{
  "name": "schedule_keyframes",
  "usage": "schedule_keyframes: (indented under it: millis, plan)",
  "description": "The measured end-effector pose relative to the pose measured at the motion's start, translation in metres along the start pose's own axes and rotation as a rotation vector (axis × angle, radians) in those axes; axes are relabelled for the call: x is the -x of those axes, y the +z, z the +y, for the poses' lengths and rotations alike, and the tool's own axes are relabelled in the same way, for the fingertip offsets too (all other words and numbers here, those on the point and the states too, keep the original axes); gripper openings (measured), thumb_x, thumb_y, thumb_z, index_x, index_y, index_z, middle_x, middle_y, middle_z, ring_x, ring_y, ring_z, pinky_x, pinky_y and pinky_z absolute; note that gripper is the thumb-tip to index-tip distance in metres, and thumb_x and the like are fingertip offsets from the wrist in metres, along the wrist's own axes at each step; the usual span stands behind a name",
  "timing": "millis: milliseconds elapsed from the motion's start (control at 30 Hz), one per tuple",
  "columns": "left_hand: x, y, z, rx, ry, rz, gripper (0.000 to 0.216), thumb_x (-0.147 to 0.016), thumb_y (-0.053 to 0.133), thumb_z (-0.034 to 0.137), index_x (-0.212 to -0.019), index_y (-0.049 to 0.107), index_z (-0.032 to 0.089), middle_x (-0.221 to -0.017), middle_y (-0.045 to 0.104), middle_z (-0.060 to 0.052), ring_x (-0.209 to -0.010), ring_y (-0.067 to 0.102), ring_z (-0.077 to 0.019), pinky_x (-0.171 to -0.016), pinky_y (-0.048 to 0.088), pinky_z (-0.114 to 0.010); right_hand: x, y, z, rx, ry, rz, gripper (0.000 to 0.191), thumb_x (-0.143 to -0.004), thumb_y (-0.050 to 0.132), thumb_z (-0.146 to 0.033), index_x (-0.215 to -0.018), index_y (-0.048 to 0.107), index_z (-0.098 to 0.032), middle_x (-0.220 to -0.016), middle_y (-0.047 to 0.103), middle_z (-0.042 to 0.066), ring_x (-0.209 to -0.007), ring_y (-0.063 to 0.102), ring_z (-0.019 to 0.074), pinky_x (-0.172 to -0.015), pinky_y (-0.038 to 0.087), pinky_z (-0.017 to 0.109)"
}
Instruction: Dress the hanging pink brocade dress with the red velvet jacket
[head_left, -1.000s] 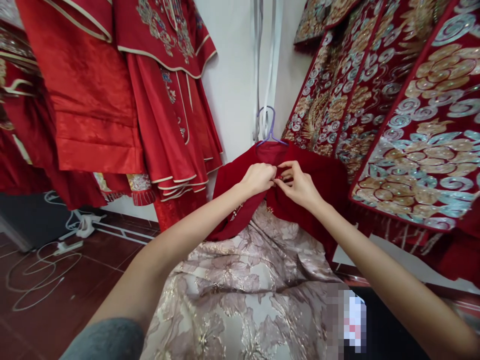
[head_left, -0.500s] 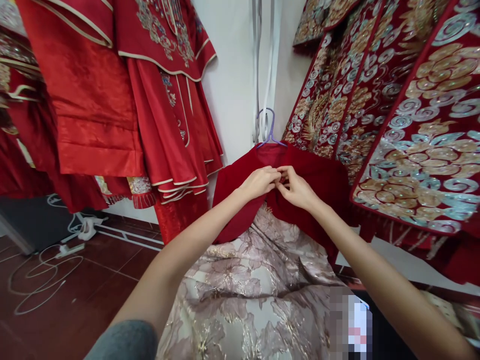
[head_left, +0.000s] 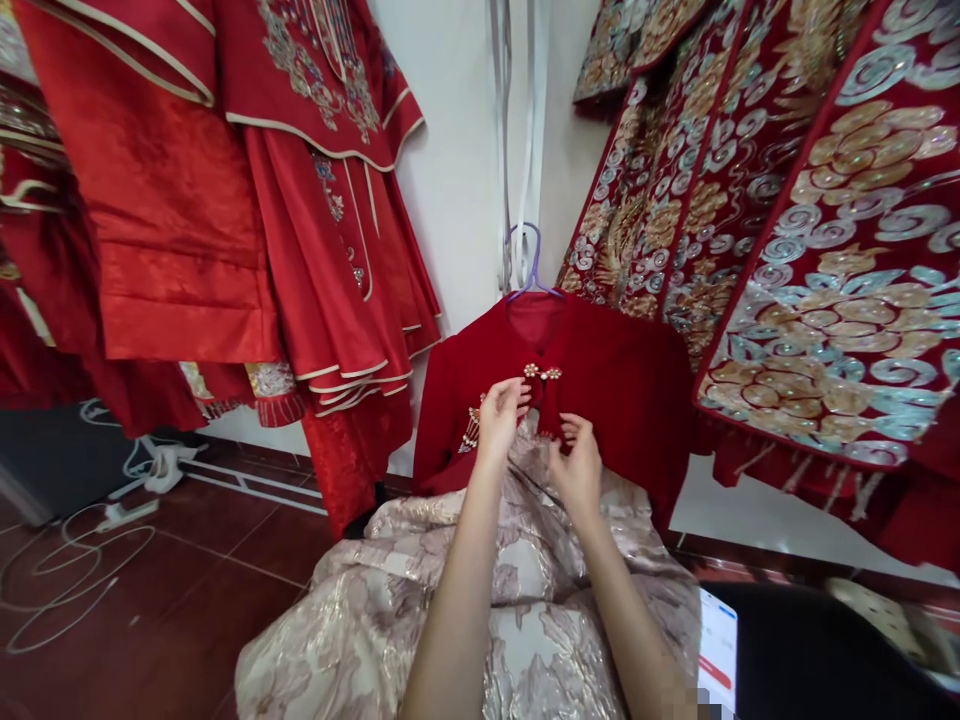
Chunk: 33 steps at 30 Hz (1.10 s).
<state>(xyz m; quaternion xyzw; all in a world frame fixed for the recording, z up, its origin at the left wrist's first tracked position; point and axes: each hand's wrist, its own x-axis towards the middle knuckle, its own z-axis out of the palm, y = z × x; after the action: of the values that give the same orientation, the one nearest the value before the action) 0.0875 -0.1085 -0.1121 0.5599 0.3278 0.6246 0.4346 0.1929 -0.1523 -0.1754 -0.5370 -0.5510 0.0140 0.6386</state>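
A red velvet jacket [head_left: 615, 380] hangs with its collar on a purple hanger [head_left: 534, 272]. Its front meets at a flower-shaped clasp with pearl-like beads [head_left: 542, 372], which is fastened. Just below and left of the clasp is my left hand [head_left: 501, 418], fingers loosely bent and apart near the front edge. My right hand [head_left: 579, 462] is beside the opposite front edge, its thumb and fingers apart. A beaded ornament [head_left: 472, 425] shows on the jacket left of my left hand. Shiny beige floral fabric [head_left: 540, 640] spreads beneath the jacket and under my forearms.
Red garments with pale piping [head_left: 330, 220] hang at left. Heavily embroidered red garments [head_left: 840, 280] hang at right. A lit phone [head_left: 718, 640] lies by a black surface [head_left: 795, 640]. White cables [head_left: 82, 580] coil on the tiled floor [head_left: 202, 570].
Both hands have come off the clasp, dropped lower and moved apart. The clasp is now uncovered and fastened. The view has shifted slightly, and more beige fabric shows at left.
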Motion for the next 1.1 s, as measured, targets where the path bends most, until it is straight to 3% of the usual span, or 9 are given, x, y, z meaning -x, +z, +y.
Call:
schedule_keyframes:
  millis: [100, 200, 333, 533, 700, 800, 900, 1000, 1100]
  plan:
    - [0.018, -0.003, -0.005, -0.150, 0.022, 0.034, 0.028, -0.094, 0.039, 0.034, -0.103, 0.061, 0.019, -0.114, 0.066, -0.008, -0.092, 0.064, -0.0136, -0.082, 0.049, -0.027, -0.003, -0.024, 0.005, -0.173, 0.099, -0.059, 0.026, -0.075, 0.054, -0.026, -0.101, 0.052, -0.024, -0.088, 0.061, 0.006, -0.082, 0.060, 0.0217, -0.080, 0.053, 0.043]
    - [0.034, 0.000, -0.007, -0.330, 0.047, -0.027, 0.028, -0.093, 0.038, 0.030, -0.092, 0.064, 0.020, -0.090, 0.070, -0.004, -0.081, 0.064, -0.0151, -0.078, 0.049, -0.028, -0.011, -0.051, -0.005, -0.426, 0.213, -0.193, 0.027, -0.075, 0.056, -0.028, -0.102, 0.054, -0.023, -0.090, 0.064, 0.005, -0.081, 0.063, 0.0190, -0.077, 0.054, 0.036]
    - [0.054, 0.009, -0.003, -0.611, 0.033, -0.109, 0.009, -0.075, 0.059, 0.019, -0.080, 0.065, 0.023, -0.063, 0.064, -0.002, -0.070, 0.063, -0.0212, -0.070, 0.047, -0.031, -0.012, -0.069, -0.028, -0.505, 0.243, -0.283, 0.025, -0.079, 0.057, -0.030, -0.103, 0.056, -0.025, -0.096, 0.065, 0.005, -0.089, 0.064, 0.0185, -0.082, 0.053, 0.034]
    - [0.065, 0.022, -0.015, -0.052, -0.002, -0.297, 0.013, -0.079, 0.049, 0.015, -0.085, 0.060, 0.018, -0.085, 0.067, -0.003, -0.083, 0.061, -0.0159, -0.080, 0.048, -0.028, -0.011, -0.085, -0.039, -0.392, 0.100, -0.424, 0.028, -0.082, 0.060, -0.034, -0.109, 0.057, -0.025, -0.114, 0.061, 0.007, -0.108, 0.058, 0.0193, -0.098, 0.047, 0.038]
    - [0.087, 0.044, -0.025, 0.081, -0.257, -0.479, 0.021, -0.071, 0.061, 0.016, -0.092, 0.057, 0.016, -0.081, 0.064, -0.002, -0.073, 0.060, -0.0140, -0.073, 0.050, -0.028, -0.016, -0.114, -0.033, -0.320, 0.109, -0.304, 0.027, -0.084, 0.059, -0.039, -0.107, 0.059, -0.024, -0.113, 0.063, 0.008, -0.108, 0.059, 0.0203, -0.097, 0.048, 0.040]
    - [0.102, 0.062, -0.022, 0.116, -0.146, -0.618, 0.045, -0.066, 0.071, 0.019, -0.108, 0.055, 0.015, -0.097, 0.065, -0.007, -0.084, 0.062, -0.0167, -0.080, 0.050, -0.032, -0.016, -0.129, -0.037, -0.294, 0.118, -0.215, 0.027, -0.083, 0.060, -0.039, -0.104, 0.060, -0.022, -0.110, 0.064, 0.008, -0.102, 0.062, 0.0199, -0.087, 0.054, 0.036]
    - [0.107, 0.071, -0.017, 0.079, 0.028, -0.631, 0.046, -0.069, 0.073, 0.025, -0.111, 0.059, 0.014, -0.107, 0.066, -0.009, -0.103, 0.059, -0.0207, -0.093, 0.046, -0.034, -0.013, -0.140, -0.047, -0.290, 0.099, -0.181, 0.025, -0.084, 0.060, -0.037, -0.103, 0.062, -0.020, -0.103, 0.067, 0.008, -0.094, 0.065, 0.0172, -0.080, 0.055, 0.029]
    - [0.105, 0.068, -0.019, -0.044, 0.048, -0.647, 0.040, -0.073, 0.068, 0.027, -0.110, 0.062, 0.014, -0.104, 0.069, -0.008, -0.103, 0.059, -0.0202, -0.093, 0.046, -0.032, -0.010, -0.149, -0.055, -0.291, 0.070, -0.090, 0.021, -0.084, 0.062, -0.034, -0.098, 0.064, -0.019, -0.095, 0.068, 0.007, -0.088, 0.066, 0.0153, -0.076, 0.055, 0.025]
    - [0.107, 0.064, -0.030, -0.227, -0.008, -0.801, 0.033, -0.075, 0.065, 0.027, -0.106, 0.065, 0.015, -0.103, 0.070, -0.005, -0.095, 0.062, -0.0167, -0.086, 0.048, -0.026, -0.008, -0.154, -0.058, -0.294, 0.070, 0.021, 0.018, -0.083, 0.064, -0.033, -0.095, 0.065, -0.020, -0.089, 0.069, 0.006, -0.084, 0.067, 0.0146, -0.074, 0.055, 0.023]
